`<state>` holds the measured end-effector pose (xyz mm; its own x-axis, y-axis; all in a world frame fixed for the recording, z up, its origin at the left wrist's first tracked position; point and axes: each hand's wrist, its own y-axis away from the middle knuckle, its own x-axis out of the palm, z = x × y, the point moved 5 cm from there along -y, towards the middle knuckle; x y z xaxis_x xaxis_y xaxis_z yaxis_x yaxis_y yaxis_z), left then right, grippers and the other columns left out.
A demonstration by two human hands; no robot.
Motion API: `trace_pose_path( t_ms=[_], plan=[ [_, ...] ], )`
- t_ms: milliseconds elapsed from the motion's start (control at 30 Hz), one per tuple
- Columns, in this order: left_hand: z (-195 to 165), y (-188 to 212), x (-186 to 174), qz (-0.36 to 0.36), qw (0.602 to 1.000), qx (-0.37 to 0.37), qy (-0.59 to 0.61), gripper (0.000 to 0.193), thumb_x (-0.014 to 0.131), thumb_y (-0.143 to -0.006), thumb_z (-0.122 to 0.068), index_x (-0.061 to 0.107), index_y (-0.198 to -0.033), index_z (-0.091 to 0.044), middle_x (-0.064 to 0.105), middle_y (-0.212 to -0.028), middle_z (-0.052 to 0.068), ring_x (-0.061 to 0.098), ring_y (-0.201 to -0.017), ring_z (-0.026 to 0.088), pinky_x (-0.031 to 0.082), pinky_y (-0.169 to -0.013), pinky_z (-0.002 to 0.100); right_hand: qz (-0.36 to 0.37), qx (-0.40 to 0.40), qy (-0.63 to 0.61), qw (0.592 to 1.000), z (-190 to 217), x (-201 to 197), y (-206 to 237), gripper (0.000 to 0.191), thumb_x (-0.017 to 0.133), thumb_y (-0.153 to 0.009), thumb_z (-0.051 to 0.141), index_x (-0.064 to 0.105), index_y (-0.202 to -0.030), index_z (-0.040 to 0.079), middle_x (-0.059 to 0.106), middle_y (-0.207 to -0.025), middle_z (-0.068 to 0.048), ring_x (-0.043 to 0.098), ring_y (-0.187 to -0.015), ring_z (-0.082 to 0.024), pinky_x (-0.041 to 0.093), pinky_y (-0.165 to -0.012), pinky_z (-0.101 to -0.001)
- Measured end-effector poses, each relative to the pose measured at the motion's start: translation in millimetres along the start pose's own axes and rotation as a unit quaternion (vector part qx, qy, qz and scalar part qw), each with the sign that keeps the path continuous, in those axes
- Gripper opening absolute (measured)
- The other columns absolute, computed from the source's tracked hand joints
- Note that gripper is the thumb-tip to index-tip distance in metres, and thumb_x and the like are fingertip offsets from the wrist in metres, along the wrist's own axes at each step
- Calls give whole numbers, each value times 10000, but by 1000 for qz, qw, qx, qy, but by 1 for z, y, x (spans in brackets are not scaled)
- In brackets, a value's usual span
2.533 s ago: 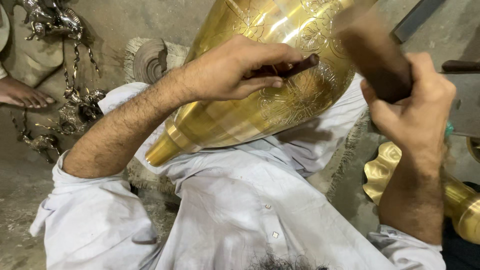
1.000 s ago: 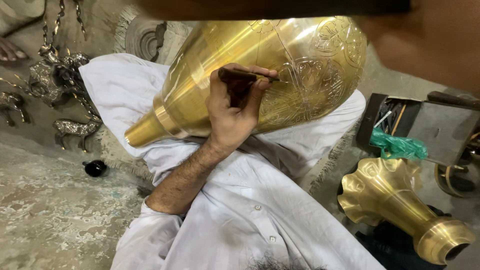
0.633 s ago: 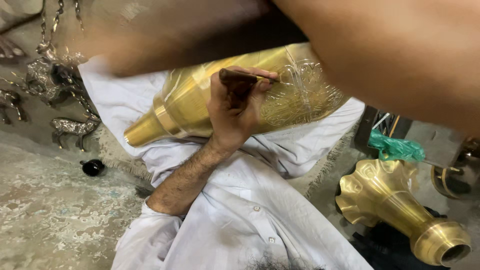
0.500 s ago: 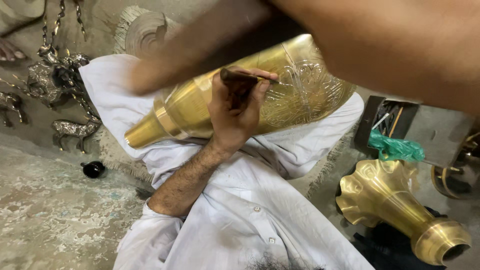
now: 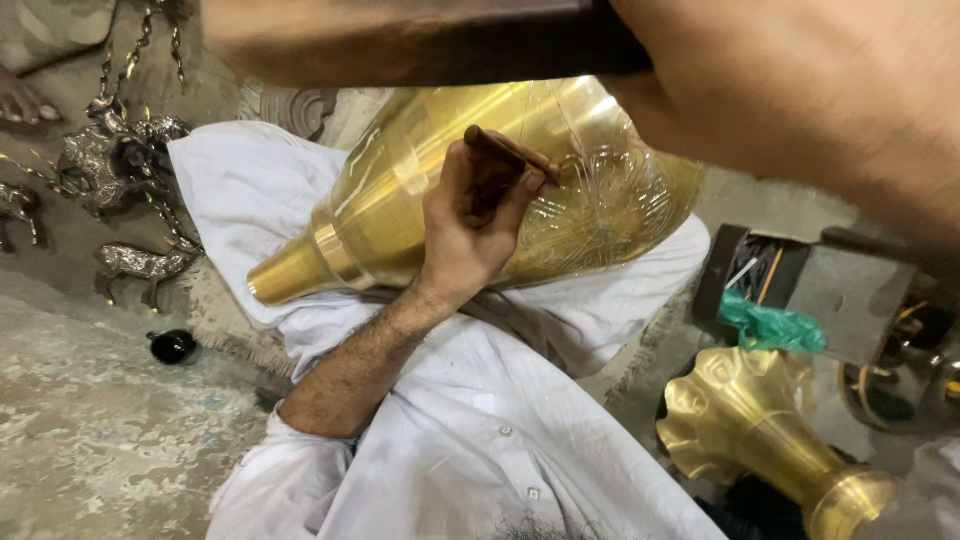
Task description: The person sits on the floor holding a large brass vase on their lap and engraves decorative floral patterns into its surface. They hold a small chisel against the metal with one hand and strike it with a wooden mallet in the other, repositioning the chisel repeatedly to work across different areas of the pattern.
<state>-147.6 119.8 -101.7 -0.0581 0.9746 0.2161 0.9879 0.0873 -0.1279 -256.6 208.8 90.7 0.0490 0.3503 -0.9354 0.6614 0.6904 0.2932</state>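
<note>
Bare floor opens at lower left; metal figurines [image 5: 130, 180] crowd the upper left. The brass vase [image 5: 420, 190] lies centre frame across the lap, left hand [image 5: 475, 225] closed on a chisel [image 5: 510, 155] against it. The right hand [image 5: 800, 90], upper right, grips a blurred mallet [image 5: 420, 40].

Your right hand [image 5: 800, 90] looms blurred and cropped at the top edge, its dark mallet [image 5: 420, 45] smeared, hiding the brass vessel's [image 5: 420, 190] upper rim.
</note>
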Motion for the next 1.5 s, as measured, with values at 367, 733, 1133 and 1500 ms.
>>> trace_pose_path(
  t_ms=[367, 733, 1133, 1500],
  plan=[
    [15, -2, 2, 118, 987, 86, -72, 270, 680, -1054, 13, 548, -1287, -16, 753, -1187, 136, 779, -1110, 197, 667, -1017, 320, -41, 13, -14, 999, -19, 20, 29, 329, 827, -790, 138, 710, -1086, 55, 704, -809, -166, 697, -664, -312, 552, -575, -417],
    [10, -3, 4, 210, 946, 126, -214, 374, 753, -985, -43, 563, -1305, -84, 749, -1187, 173, 752, -1069, 235, 617, -942, 322, -134, 80, -149, 976, -25, 57, 79, 386, 918, -863, 183, 644, -1082, 22, 690, -893, -173, 704, -810, -351, 563, -693, -433],
    [17, 22, 2, 89, 992, 64, -57, 379, 646, -1041, 72, 508, -1384, -10, 753, -1142, 130, 760, -1124, 210, 645, -1005, 334, -209, -7, -220, 953, -31, 66, 103, 423, 796, -942, -75, 590, -1312, -63, 691, -998, -208, 725, -909, -304, 554, -740, -375],
    [22, 21, 2, 117, 986, 51, -105, 359, 695, -1053, 21, 535, -1371, -26, 773, -1171, 101, 785, -1120, 171, 665, -990, 287, -38, 63, -106, 992, -22, 91, 71, 326, 793, -855, 79, 701, -1163, 23, 712, -888, -215, 708, -734, -363, 562, -629, -439]
  ],
)
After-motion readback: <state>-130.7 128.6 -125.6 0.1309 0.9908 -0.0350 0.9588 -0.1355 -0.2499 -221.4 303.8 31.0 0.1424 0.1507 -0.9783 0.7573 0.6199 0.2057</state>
